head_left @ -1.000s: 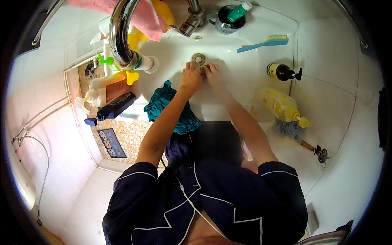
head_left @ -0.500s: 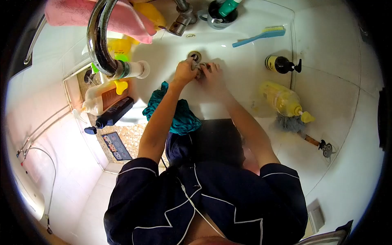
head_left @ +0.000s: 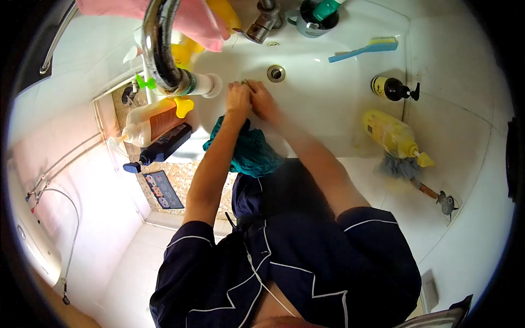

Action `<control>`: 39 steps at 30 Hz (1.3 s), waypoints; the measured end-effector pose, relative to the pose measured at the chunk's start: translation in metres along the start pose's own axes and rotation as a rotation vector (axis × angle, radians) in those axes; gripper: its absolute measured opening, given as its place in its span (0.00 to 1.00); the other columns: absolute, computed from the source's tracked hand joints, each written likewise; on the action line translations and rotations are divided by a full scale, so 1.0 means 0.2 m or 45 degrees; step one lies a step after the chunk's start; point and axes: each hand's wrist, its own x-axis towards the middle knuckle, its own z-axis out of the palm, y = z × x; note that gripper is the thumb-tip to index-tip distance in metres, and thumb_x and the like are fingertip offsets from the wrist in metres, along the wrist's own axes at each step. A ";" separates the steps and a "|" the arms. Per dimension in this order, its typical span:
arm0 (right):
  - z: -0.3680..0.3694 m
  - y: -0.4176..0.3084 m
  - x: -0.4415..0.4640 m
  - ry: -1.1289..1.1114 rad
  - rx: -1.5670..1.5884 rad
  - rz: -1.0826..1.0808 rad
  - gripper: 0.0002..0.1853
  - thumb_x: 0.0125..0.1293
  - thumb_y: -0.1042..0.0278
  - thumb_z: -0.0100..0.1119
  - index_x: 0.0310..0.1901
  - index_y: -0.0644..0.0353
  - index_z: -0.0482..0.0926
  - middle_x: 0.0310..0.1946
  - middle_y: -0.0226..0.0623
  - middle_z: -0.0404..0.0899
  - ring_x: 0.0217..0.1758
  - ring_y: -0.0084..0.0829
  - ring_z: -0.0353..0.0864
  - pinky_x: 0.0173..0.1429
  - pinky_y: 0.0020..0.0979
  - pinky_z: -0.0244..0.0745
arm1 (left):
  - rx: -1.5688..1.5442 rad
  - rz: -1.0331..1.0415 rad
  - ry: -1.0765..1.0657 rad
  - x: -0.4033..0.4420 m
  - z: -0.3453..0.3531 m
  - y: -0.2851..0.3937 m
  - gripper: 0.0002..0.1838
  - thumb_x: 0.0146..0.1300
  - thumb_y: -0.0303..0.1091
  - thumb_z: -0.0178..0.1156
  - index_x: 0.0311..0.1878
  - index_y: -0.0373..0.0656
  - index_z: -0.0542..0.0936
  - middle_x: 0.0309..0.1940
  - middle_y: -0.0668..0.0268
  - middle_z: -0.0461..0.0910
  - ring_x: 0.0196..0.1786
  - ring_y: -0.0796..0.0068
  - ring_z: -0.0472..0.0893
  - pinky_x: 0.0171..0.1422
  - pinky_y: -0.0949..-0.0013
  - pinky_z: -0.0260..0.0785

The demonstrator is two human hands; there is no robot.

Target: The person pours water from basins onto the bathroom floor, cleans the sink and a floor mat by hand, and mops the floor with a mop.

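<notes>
Over the white sink (head_left: 322, 104), my left hand (head_left: 239, 99) and my right hand (head_left: 262, 100) are pressed close together, left of the metal drain (head_left: 276, 73). Both hands have curled fingers round something small, of which only a dull bit shows at the fingertips; I cannot make out what it is. A crumpled teal cloth (head_left: 254, 153) lies over the sink's front edge, just below my hands and partly behind my left forearm.
A large curved metal pipe (head_left: 158, 49) and several bottles stand on the left. A faucet (head_left: 264, 24) and a cup (head_left: 310, 24) are at the back. On the right are a blue brush (head_left: 363, 49), a dark pump bottle (head_left: 389, 87) and a yellow bottle (head_left: 389, 133).
Both hands have moved left, away from the drain, and closer together. The greyish thing seen between them earlier is now mostly hidden. The view has shifted slightly.
</notes>
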 end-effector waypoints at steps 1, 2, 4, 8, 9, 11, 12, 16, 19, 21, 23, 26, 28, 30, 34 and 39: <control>-0.01 -0.03 0.02 -0.022 -0.228 -0.123 0.14 0.61 0.70 0.48 0.47 0.67 0.73 0.47 0.48 0.72 0.53 0.46 0.70 0.59 0.40 0.66 | 0.004 0.003 -0.008 0.01 0.02 -0.02 0.06 0.51 0.30 0.58 0.31 0.38 0.80 0.37 0.57 0.78 0.49 0.59 0.74 0.53 0.64 0.69; -0.03 -0.06 0.02 -0.039 -0.461 -0.238 0.14 0.59 0.73 0.49 0.47 0.66 0.73 0.47 0.47 0.72 0.53 0.45 0.70 0.58 0.38 0.67 | -0.090 0.010 0.086 0.04 0.04 -0.04 0.06 0.49 0.29 0.59 0.29 0.38 0.80 0.34 0.56 0.79 0.46 0.58 0.76 0.51 0.63 0.70; -0.12 -0.06 -0.03 -0.070 -0.507 -0.184 0.13 0.56 0.78 0.50 0.44 0.65 0.74 0.45 0.45 0.72 0.51 0.42 0.70 0.56 0.36 0.69 | -0.188 0.027 0.164 0.05 0.04 0.01 0.05 0.47 0.29 0.60 0.27 0.38 0.80 0.31 0.56 0.79 0.43 0.57 0.78 0.49 0.62 0.71; -0.55 -0.14 -0.25 -0.410 -0.700 0.135 0.10 0.53 0.73 0.55 0.37 0.65 0.75 0.40 0.45 0.73 0.48 0.43 0.70 0.53 0.40 0.69 | -0.297 0.374 -0.170 0.08 0.00 0.35 0.04 0.43 0.27 0.60 0.21 0.37 0.79 0.25 0.52 0.80 0.32 0.54 0.81 0.38 0.57 0.74; -0.63 -0.14 -0.31 -0.450 -0.767 0.211 0.10 0.52 0.72 0.56 0.37 0.65 0.75 0.39 0.45 0.73 0.48 0.43 0.70 0.52 0.40 0.69 | -0.267 0.477 -0.264 0.09 -0.04 0.47 0.04 0.44 0.28 0.59 0.21 0.37 0.79 0.25 0.52 0.80 0.33 0.54 0.81 0.38 0.58 0.75; -0.81 -0.13 -0.46 -0.401 -0.811 0.206 0.12 0.51 0.72 0.58 0.38 0.64 0.76 0.38 0.45 0.74 0.47 0.43 0.71 0.53 0.41 0.68 | -0.275 0.547 -0.208 0.04 -0.10 0.67 0.04 0.46 0.28 0.58 0.20 0.39 0.79 0.24 0.55 0.80 0.33 0.57 0.81 0.40 0.59 0.74; -0.87 -0.15 -0.51 -0.398 -0.813 0.209 0.12 0.51 0.72 0.58 0.38 0.64 0.76 0.38 0.45 0.74 0.47 0.43 0.71 0.53 0.41 0.68 | -0.275 0.551 -0.207 0.01 -0.09 0.72 0.04 0.46 0.28 0.58 0.20 0.39 0.79 0.24 0.55 0.80 0.33 0.57 0.81 0.40 0.59 0.74; -1.00 -0.26 -0.58 -0.333 -1.060 0.320 0.14 0.51 0.70 0.60 0.40 0.65 0.76 0.39 0.45 0.74 0.48 0.44 0.71 0.53 0.42 0.67 | -0.588 0.563 -0.084 -0.15 -0.11 0.77 0.09 0.54 0.33 0.56 0.31 0.37 0.79 0.29 0.56 0.78 0.37 0.57 0.78 0.45 0.56 0.70; -0.98 -0.28 -0.65 -0.338 -0.896 0.330 0.13 0.52 0.71 0.59 0.40 0.66 0.76 0.40 0.45 0.74 0.48 0.44 0.70 0.54 0.41 0.67 | -0.778 0.563 0.008 -0.26 -0.10 0.71 0.09 0.57 0.34 0.53 0.34 0.37 0.78 0.32 0.56 0.78 0.39 0.57 0.77 0.46 0.56 0.70; -0.95 -0.33 -0.63 -0.327 -0.778 0.275 0.13 0.53 0.72 0.58 0.40 0.66 0.75 0.40 0.45 0.74 0.48 0.44 0.70 0.54 0.41 0.67 | -0.689 0.677 0.146 -0.30 -0.03 0.66 0.08 0.57 0.32 0.52 0.34 0.38 0.77 0.33 0.56 0.77 0.39 0.56 0.77 0.46 0.56 0.70; -0.88 -0.52 -0.56 -0.162 -0.588 0.144 0.12 0.52 0.72 0.58 0.38 0.67 0.75 0.39 0.45 0.75 0.48 0.45 0.71 0.53 0.41 0.67 | -0.581 0.537 0.103 -0.35 -0.13 0.58 0.08 0.56 0.31 0.53 0.34 0.38 0.77 0.33 0.57 0.76 0.39 0.56 0.77 0.47 0.57 0.70; -0.60 -0.35 -0.47 -0.349 -0.635 0.141 0.11 0.50 0.71 0.61 0.36 0.66 0.75 0.38 0.46 0.75 0.45 0.45 0.71 0.52 0.41 0.68 | -0.318 0.351 -0.049 -0.40 -0.24 0.41 0.08 0.53 0.31 0.54 0.35 0.39 0.77 0.32 0.57 0.77 0.39 0.56 0.77 0.47 0.57 0.70; -0.54 -0.41 -0.40 -0.399 -0.637 0.159 0.12 0.49 0.70 0.62 0.34 0.66 0.75 0.37 0.46 0.75 0.44 0.45 0.72 0.51 0.41 0.68 | -0.449 0.222 -0.029 -0.38 -0.27 0.30 0.09 0.51 0.34 0.56 0.34 0.40 0.77 0.30 0.55 0.77 0.37 0.56 0.78 0.46 0.56 0.70; -0.56 -0.39 -0.41 -0.278 -0.615 0.232 0.13 0.49 0.69 0.63 0.34 0.66 0.75 0.34 0.46 0.74 0.43 0.45 0.72 0.49 0.42 0.68 | -0.430 0.195 0.019 -0.39 -0.28 0.28 0.13 0.51 0.41 0.58 0.33 0.41 0.78 0.29 0.54 0.78 0.37 0.55 0.78 0.45 0.56 0.70; -0.53 -0.38 -0.37 -0.292 -0.675 0.238 0.13 0.48 0.68 0.64 0.33 0.66 0.75 0.34 0.46 0.74 0.43 0.46 0.72 0.48 0.42 0.69 | -0.425 -0.039 -0.081 -0.46 -0.31 0.27 0.20 0.52 0.49 0.57 0.31 0.37 0.79 0.32 0.51 0.78 0.38 0.53 0.78 0.45 0.56 0.70; -0.49 -0.31 -0.31 -0.363 -0.652 0.166 0.15 0.48 0.71 0.64 0.39 0.64 0.75 0.35 0.46 0.74 0.43 0.47 0.72 0.47 0.42 0.69 | -0.269 -0.231 0.089 -0.62 -0.31 0.20 0.24 0.52 0.51 0.56 0.33 0.35 0.80 0.33 0.54 0.79 0.43 0.55 0.76 0.49 0.54 0.67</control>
